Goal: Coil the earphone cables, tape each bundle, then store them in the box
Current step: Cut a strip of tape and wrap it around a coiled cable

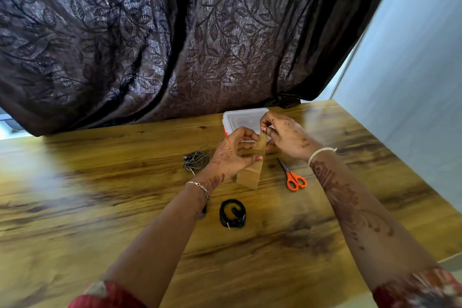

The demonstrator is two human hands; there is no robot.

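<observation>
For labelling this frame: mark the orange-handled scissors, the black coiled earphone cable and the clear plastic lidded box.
Orange-handled scissors [290,176]: head view, handle neck.
Black coiled earphone cable [223,213]: head view, coil's left edge.
Clear plastic lidded box [242,119]: head view, lid top.

A room in a home, by the look of it.
A dark curtain [175,32] with a woven leaf pattern hangs in folds down to the far edge of a glossy wood-grain table [100,182], beside a plain pale-blue wall [412,57]. Small household things lie on the table: orange scissors [295,179] and a lidded plastic box [243,117].
</observation>
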